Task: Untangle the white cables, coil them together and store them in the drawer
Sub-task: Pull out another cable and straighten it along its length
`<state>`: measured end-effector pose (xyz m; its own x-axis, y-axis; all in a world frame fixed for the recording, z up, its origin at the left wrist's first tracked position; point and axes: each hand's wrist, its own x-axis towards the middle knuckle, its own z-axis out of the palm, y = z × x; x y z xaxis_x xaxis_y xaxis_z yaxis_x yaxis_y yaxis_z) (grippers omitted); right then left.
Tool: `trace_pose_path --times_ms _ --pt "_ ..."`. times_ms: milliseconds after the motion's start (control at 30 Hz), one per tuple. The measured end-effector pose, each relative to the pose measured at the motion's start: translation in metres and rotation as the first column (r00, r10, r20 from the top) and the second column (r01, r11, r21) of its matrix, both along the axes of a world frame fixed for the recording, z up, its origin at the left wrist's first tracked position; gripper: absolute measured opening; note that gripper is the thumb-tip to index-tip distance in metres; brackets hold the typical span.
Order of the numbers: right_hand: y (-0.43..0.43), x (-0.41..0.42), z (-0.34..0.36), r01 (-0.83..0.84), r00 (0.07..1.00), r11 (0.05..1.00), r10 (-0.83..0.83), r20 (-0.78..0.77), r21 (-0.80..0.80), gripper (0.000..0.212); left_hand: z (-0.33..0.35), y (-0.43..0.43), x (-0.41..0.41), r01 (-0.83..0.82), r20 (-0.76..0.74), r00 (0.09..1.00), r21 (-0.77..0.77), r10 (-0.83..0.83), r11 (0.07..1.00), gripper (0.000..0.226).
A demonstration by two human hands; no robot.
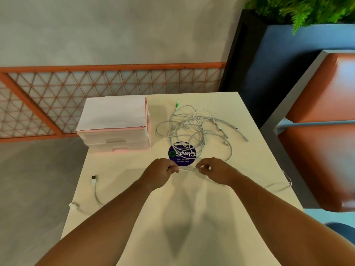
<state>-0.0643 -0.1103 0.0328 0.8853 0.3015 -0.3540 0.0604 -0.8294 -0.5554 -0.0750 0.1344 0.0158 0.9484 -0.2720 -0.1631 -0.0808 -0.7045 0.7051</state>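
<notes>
A tangle of white cables [194, 129] lies on the cream table [134, 217], beyond my hands; one end has a green plug [177, 105]. My left hand [160, 174] and my right hand [213, 169] each pinch a short taut stretch of white cable [187, 170] held between them just above the table. Loose cable ends with USB plugs [94, 179] lie at the table's left edge, and another strand [278, 184] trails off the right edge. A pink and white drawer unit [115, 127] stands at the back left, its drawers closed.
A round purple sticker [182, 154] is on the table under the tangle's near loops. An orange lattice railing [76, 93] runs behind the table. Orange-cushioned seats [326, 131] and a planter with ferns [307, 10] stand to the right.
</notes>
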Motion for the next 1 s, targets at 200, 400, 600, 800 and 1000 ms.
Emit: trace_pose_path --times_ms 200,400,600,800,1000 --pt "0.054 0.006 0.002 -0.129 0.992 0.989 0.129 0.013 0.076 0.02 0.003 -0.005 -0.001 -0.051 0.014 0.999 -0.001 0.051 0.999 0.019" --pt "0.061 0.015 0.003 -0.075 0.996 0.993 0.07 0.057 0.094 0.018 0.005 -0.004 -0.019 -0.093 0.39 0.913 -0.092 0.122 0.991 0.014" --pt "0.073 0.022 0.009 -0.058 0.998 0.984 0.051 0.044 0.166 0.018 0.003 -0.03 -0.042 -0.67 -0.623 0.707 -0.44 0.335 0.598 0.047" --pt "0.07 0.013 0.001 -0.107 0.994 0.987 0.108 -0.006 0.118 0.015 -0.014 -0.003 -0.03 -0.874 -0.86 0.404 -0.463 0.314 -0.144 0.028" --pt "0.048 0.013 -0.009 -0.047 0.996 0.995 0.053 -0.069 0.087 0.013 -0.027 0.041 -0.039 -0.852 -0.801 0.353 -0.489 0.484 -0.187 0.031"
